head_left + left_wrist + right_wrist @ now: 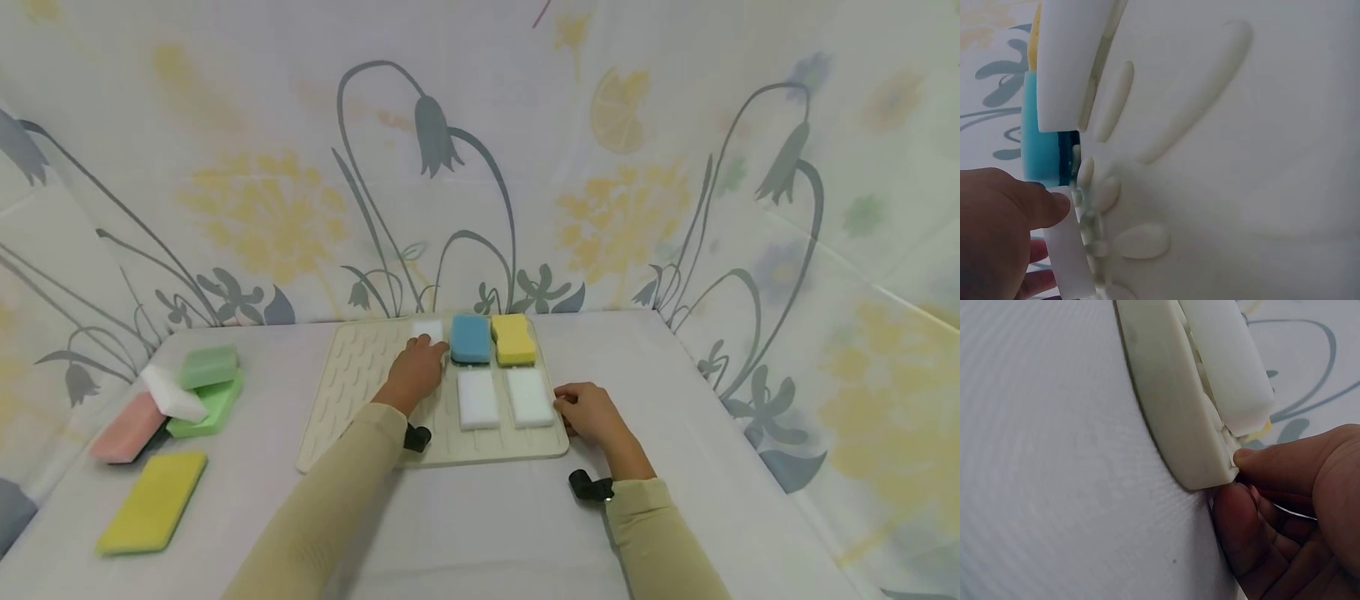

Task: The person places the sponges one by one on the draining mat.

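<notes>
On a cream ribbed drying mat (348, 367), my left hand (415, 372) grips a small white sponge (428, 327) at the back row; in the left wrist view its thumb lies on one side of that white sponge (1067, 247) and fingers show beyond. Directly right of it sits a blue sponge (471, 337) with a dark base, then a yellow scalloped sponge (513, 339). Two more white sponges, one left (477, 400) and one right (529, 398), lie in front of these. My right hand (596, 414) pinches the right edge of the mat (1169, 406) between thumb and finger.
To the left on the white-covered table (480, 533) lie a pink sponge (129, 427), a white sponge (172, 393), a pale green sponge (209, 367) over a brighter green one (213, 410), and a flat yellow sponge (152, 503). Flower-printed cloth (480, 167) rises behind.
</notes>
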A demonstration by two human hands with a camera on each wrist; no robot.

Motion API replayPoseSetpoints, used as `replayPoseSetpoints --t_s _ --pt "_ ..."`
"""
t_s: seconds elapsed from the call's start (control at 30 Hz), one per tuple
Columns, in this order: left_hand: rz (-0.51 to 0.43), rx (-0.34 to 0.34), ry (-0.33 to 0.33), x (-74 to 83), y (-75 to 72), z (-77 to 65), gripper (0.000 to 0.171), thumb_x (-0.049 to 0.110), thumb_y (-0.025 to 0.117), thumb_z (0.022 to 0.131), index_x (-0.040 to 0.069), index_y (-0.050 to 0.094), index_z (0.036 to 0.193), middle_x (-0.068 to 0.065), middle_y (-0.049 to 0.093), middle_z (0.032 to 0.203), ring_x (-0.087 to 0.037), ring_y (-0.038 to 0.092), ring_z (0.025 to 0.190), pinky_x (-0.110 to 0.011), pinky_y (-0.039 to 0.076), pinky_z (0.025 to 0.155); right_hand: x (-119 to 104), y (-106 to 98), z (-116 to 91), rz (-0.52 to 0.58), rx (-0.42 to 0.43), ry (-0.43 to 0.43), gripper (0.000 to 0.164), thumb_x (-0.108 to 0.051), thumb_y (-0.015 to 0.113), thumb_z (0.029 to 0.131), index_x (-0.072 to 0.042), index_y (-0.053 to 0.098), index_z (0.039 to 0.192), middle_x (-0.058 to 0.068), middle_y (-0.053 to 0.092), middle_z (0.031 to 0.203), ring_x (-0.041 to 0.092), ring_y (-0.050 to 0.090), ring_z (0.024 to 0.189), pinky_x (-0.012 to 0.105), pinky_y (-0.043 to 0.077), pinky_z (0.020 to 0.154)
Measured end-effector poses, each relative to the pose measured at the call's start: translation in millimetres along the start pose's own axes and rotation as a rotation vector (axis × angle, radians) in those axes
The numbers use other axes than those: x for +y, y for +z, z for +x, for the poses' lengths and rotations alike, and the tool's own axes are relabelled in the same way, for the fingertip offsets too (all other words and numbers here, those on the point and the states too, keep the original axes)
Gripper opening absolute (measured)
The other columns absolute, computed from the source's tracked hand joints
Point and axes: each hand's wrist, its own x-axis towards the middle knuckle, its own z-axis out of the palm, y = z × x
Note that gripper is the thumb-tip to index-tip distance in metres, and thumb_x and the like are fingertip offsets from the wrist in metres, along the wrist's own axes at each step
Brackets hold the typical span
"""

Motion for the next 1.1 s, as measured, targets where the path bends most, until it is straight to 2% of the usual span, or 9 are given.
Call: replayPoseSetpoints --t_s 0.23,0.7,0.93,1.1 --pt "-0.003 -0.015 -0.005 -1.2 4.6 -0.3 0.038 0.012 0.039 0.103 0.013 0.051 0.139 -0.021 0.046 0.138 -0.042 0.041 0.131 -0.051 0.046 0.097 -0.4 1.7 -0.5 0.004 0.0 -0.005 0.034 -0.014 0.057 0.094 -0.001 0.063 0.125 0.01 0.069 0.093 0.013 0.063 0.064 0.027 0.055 0.057" --pt "0.058 -0.002 0.019 -1.4 7.4 2.1 0.038 0.014 0.038 0.103 0.013 0.049 0.14 -0.019 0.048 0.137 -0.041 0.042 0.131 -0.051 0.047 0.097 -1.7 -0.9 -1.1 -0.026 -0.002 -0.012 0.035 -0.015 0.057 0.094 -0.001 0.062 0.126 0.012 0.071 0.103 0.011 0.065 0.06 0.027 0.054 0.057" --pt "0.059 0.007 0.0 -2.8 7.6 -0.2 0.04 0.018 0.047 0.101 0.014 0.046 0.142 -0.018 0.046 0.141 -0.039 0.04 0.134 -0.051 0.045 0.099 -1.1 0.1 -1.0 -0.012 -0.006 -0.009 0.035 -0.014 0.056 0.095 -0.001 0.062 0.127 0.014 0.071 0.105 0.012 0.066 0.062 0.028 0.055 0.058" --pt "0.06 0.032 0.001 -4.2 6.9 -3.3 0.042 0.022 0.052 0.1 0.013 0.048 0.14 -0.017 0.049 0.137 -0.038 0.044 0.13 -0.051 0.047 0.096 -1.2 -0.2 -1.5 -0.011 -0.006 -0.006 0.036 -0.015 0.056 0.095 -0.001 0.061 0.128 0.015 0.07 0.107 0.012 0.067 0.064 0.028 0.056 0.059"
